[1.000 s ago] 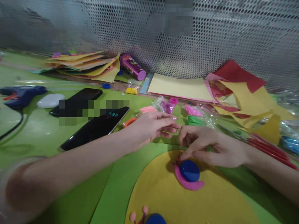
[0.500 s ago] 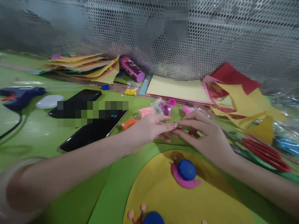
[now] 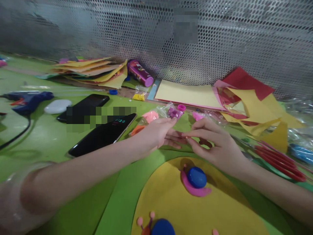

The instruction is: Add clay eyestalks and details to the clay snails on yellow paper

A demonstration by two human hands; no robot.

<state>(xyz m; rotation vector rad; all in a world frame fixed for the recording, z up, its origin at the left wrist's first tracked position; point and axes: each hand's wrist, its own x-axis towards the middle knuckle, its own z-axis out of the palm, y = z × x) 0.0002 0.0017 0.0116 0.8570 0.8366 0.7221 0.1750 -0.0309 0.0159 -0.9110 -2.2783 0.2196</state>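
My left hand point(image 3: 156, 135) reaches right over the green table with its fingers stretched out. My right hand point(image 3: 215, 147) meets it, thumb and forefinger pinched together at the left fingertips; what is between them is too small to see. Just below the hands a clay snail point(image 3: 195, 182), with a pink body and a blue cap as its shell, lies on a yellow paper shape point(image 3: 171, 202). A second snail point(image 3: 156, 227) with pink feelers shows at the bottom edge.
Two black phones point(image 3: 102, 133) point(image 3: 83, 106), a white case point(image 3: 57, 106) and a blue glue gun point(image 3: 26, 98) lie at left. Small bags of coloured clay point(image 3: 171, 112) sit behind the hands. Paper stacks point(image 3: 88, 70) point(image 3: 251, 98), a purple tube point(image 3: 140, 73) and red sticks point(image 3: 281, 160) lie before the perforated wall.
My right hand left the snail's head and rose to meet my left hand's fingertips. The left hand stayed in place, and its fingers shifted slightly.
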